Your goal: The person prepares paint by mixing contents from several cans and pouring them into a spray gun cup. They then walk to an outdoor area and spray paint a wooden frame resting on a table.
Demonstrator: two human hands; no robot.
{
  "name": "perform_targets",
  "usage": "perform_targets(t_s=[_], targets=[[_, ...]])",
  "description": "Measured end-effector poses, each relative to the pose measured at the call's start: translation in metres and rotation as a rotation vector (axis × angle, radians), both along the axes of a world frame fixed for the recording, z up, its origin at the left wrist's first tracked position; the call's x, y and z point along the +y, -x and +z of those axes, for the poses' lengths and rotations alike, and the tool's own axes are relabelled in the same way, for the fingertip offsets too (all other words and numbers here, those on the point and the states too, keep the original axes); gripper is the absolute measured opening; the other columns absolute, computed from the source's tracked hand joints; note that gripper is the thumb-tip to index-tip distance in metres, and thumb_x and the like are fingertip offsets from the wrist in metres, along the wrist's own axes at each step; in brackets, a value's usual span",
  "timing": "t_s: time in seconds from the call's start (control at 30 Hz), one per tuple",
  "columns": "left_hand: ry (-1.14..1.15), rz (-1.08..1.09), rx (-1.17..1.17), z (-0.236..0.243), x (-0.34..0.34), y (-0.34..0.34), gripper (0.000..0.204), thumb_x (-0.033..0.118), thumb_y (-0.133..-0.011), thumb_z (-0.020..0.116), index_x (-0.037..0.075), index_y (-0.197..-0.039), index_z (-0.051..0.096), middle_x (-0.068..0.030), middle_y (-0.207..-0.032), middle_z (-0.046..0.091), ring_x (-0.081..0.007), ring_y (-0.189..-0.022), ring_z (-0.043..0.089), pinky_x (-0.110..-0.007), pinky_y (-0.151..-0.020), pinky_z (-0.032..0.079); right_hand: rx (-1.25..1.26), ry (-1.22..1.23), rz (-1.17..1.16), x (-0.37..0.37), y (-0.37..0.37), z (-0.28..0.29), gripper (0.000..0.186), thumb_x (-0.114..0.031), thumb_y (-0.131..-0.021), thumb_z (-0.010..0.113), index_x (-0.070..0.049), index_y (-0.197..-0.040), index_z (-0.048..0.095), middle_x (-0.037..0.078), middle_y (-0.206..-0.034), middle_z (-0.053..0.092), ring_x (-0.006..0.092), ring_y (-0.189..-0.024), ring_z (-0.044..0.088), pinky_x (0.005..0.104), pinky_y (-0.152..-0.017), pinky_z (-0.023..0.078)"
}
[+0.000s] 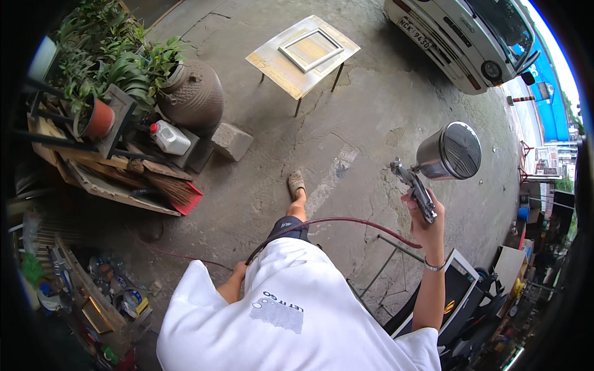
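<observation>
My right hand point(428, 224) is raised on the right, its fingers closed round the handle of a metal spray gun point(416, 188). A shiny silver paint cup point(450, 151) with a lid is attached to the gun and tilts to the right. From the gun's handle a dark red air hose point(340, 219) curves across my front to my left hand point(239, 269). That hand is low at my left side, wrapped round the hose and partly hidden by my white shirt. Ahead, a white rectangular frame point(323, 61) lies flat on a small paint-stained table point(269, 59), apart from both hands.
A silver car point(458, 43) stands at the far right. On the left are potted plants point(124, 74), a big brown jar point(193, 96), a concrete block point(232, 142) and a broom point(170, 188). The thin hose point(167, 252) trails leftward over the floor. A metal stand point(377, 272) is beside my right arm.
</observation>
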State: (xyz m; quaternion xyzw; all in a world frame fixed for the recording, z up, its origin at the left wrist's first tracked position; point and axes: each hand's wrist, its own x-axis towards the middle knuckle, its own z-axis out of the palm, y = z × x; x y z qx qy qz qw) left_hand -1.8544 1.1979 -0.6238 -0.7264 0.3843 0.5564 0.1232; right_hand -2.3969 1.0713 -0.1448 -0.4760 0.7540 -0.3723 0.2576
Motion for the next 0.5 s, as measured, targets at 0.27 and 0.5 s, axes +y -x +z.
perform_targets(t_s=[0.27, 0.5], targets=[[0.387, -0.516, 0.051, 0.067, -0.218, 0.195, 0.021, 0.027, -0.09, 0.069, 0.012, -0.102, 0.076, -0.0169, -0.097, 0.073, -0.0365, -0.093, 0.07, -0.044, -0.084, 0.053, 0.142, 0.018, -0.132, -0.119, 0.158, -0.033, 0.008, -0.005, -0.095, 0.066, 0.003, -0.096, 0.066, 0.006, -0.076, 0.068, 0.0108, -0.066, 0.06, 0.0262, -0.062, 0.047], [0.732, -0.423, 0.243, 0.125, -0.353, 0.321, 0.028, 0.032, -0.082, 0.08, 0.005, -0.086, 0.071, -0.0083, -0.071, 0.058, -0.026, -0.066, 0.057, -0.041, -0.069, 0.044, 0.285, 0.11, -0.197, -0.238, 0.288, -0.164, 0.012, -0.008, -0.097, 0.067, 0.003, -0.094, 0.069, 0.008, -0.075, 0.068, 0.0116, -0.066, 0.06, 0.0282, -0.061, 0.046]])
